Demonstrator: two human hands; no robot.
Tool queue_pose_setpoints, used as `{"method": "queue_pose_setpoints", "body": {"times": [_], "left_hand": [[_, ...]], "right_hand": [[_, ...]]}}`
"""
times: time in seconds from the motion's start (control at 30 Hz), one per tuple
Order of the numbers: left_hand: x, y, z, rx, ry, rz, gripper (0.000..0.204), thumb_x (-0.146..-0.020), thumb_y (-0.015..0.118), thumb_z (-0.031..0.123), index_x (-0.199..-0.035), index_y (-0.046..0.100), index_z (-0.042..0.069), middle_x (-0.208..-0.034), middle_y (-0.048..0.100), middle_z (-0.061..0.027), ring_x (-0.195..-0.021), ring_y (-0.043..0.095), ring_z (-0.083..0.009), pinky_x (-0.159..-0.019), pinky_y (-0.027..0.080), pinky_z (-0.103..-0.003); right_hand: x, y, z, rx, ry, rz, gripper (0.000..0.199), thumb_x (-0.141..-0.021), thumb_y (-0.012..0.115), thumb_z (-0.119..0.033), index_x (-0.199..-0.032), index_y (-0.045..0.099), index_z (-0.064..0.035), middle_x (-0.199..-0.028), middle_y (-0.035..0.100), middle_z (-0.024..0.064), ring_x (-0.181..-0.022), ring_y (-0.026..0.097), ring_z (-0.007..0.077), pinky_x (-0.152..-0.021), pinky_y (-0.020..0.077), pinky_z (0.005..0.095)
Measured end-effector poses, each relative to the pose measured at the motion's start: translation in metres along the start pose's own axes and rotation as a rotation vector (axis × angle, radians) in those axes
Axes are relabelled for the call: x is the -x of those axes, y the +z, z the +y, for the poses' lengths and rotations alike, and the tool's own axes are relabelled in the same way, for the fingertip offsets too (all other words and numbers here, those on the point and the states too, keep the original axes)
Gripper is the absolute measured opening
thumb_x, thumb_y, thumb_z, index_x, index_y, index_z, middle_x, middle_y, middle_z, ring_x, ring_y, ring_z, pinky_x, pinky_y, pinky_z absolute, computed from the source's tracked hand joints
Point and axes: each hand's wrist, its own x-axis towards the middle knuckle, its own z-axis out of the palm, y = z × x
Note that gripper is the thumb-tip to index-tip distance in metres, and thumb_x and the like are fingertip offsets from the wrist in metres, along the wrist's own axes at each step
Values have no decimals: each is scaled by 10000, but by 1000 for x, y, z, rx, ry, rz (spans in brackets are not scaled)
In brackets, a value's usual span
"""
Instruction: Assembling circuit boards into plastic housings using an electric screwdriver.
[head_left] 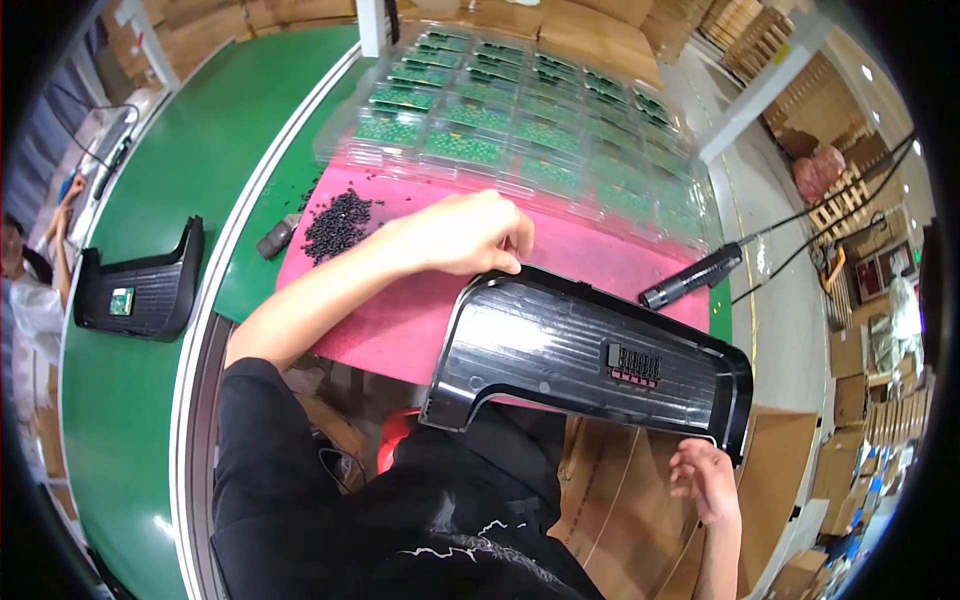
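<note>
Bright light glares off the black shell [570, 345]; edges bend.

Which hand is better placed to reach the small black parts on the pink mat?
Likely the left hand: it is at the upper edge of the black shell, nearer the small black parts. The right hand is by the shell's lower right corner, with the shell between it and them.

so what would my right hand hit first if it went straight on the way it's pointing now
Most likely the lower right edge of the black plastic shell, just ahead of the right hand; depth is unclear, so the fingertips may already touch it.
</note>
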Motion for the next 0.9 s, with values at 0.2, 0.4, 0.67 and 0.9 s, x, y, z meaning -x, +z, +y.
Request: {"method": "queue_pose_setpoints", "body": {"times": [0.2, 0.4, 0.67, 0.9], "left_hand": [[-4, -79, -112, -716, -200, 714, 416, -753, 589, -42, -1146, 656, 75, -1181, 647, -132, -1114, 587, -310, -951, 492, -422], [1, -103, -195, -836, -426, 412, 588, -766, 564, -84, -1326, 555, 94, -1371, 554, -112, -1287, 497, -283, -1027, 439, -464], [-1, -114, -179, -795, -234, 595, 356, -848, 485, -14, -1164, 645, 23, -1127, 669, -212, -1052, 635, -383, -924, 505, -452], [-28, -56, 5, -173, -213, 434, 259, -932, 555, 30, -1173, 640, -13, -815, 684, -96, -720, 626, -157, -664, 489, -298]], "right_hand": [[-10, 57, -31, 896, -947, 103, 362, -737, 791, -17, -1047, 604, -27, -989, 630, 107, -885, 600, 230, -739, 483, 317], [-52, 98, -41, 1107, -1192, -16, 643, -642, 849, -177, -1216, 590, -45, -1298, 541, 154, -1179, 524, 369, -990, 424, 456], [-62, 91, -38, 1165, -1324, -114, 643, -681, 808, -232, -1254, 595, -35, -1361, 549, 161, -1256, 514, 355, -1036, 408, 473], [-57, 94, -76, 844, -1317, 32, 730, -715, 828, -181, -1348, 510, -7, -1285, 596, 175, -1158, 576, 376, -993, 453, 434]]}}
